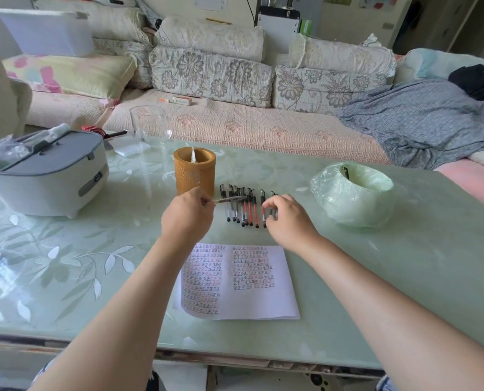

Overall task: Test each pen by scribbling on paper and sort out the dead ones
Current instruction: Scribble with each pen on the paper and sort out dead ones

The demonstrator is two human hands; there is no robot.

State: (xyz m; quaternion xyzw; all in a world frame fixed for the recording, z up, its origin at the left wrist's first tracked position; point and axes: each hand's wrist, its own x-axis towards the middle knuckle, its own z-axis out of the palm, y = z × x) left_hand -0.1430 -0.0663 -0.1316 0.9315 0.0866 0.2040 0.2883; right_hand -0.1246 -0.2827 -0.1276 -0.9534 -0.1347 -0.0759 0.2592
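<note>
1. Closest to the camera, between the two forearms and below both hands, a sheet of paper lies flat on the surface, covered in rows of dark and red handwriting.
2. Far left of the left hand stands a grey-and-white lidded appliance, with a clear glass vase behind it towards the sofa.
3. Just beyond the left hand stands a round bamboo holder.
4. The left hand pinches a pen by one end; it points right, lying crosswise over the row.
5. Between the hands, a row of pens lies side by side on the surface, some black and some red, caps away from the person.
6. The right hand curls its fingers over the right end of that row; I cannot tell whether it grips a pen there.
7. Right of the right hand sits a bin lined with a green bag, something dark inside.
8. The surface is pale green glass with a leaf pattern; behind it runs a floral sofa with a grey blanket on its right end.
</note>
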